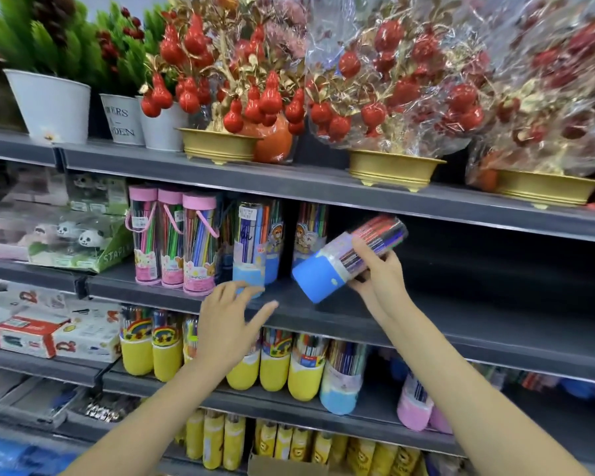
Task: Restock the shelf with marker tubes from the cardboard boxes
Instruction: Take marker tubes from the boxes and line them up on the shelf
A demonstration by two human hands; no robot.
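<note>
My right hand [378,269] grips a blue-based marker tube [344,259], tilted with its base down-left, just in front of the grey middle shelf [461,304]. My left hand [231,324] hovers with fingers spread and holds nothing, just below a standing blue-based tube [251,242] at the shelf's front edge. Another blue tube [308,231] stands behind. Three pink-lidded tubes [172,238] stand at the left of the same shelf. The cardboard boxes are out of view, apart from one corner [275,467] at the bottom.
The right part of the middle shelf is dark and bare. Yellow-based tubes [272,365] with a few blue and pink ones fill the shelf below. Potted ornamental trees in gold bowls [395,166] line the top shelf. Stapler boxes [28,334] sit at the left.
</note>
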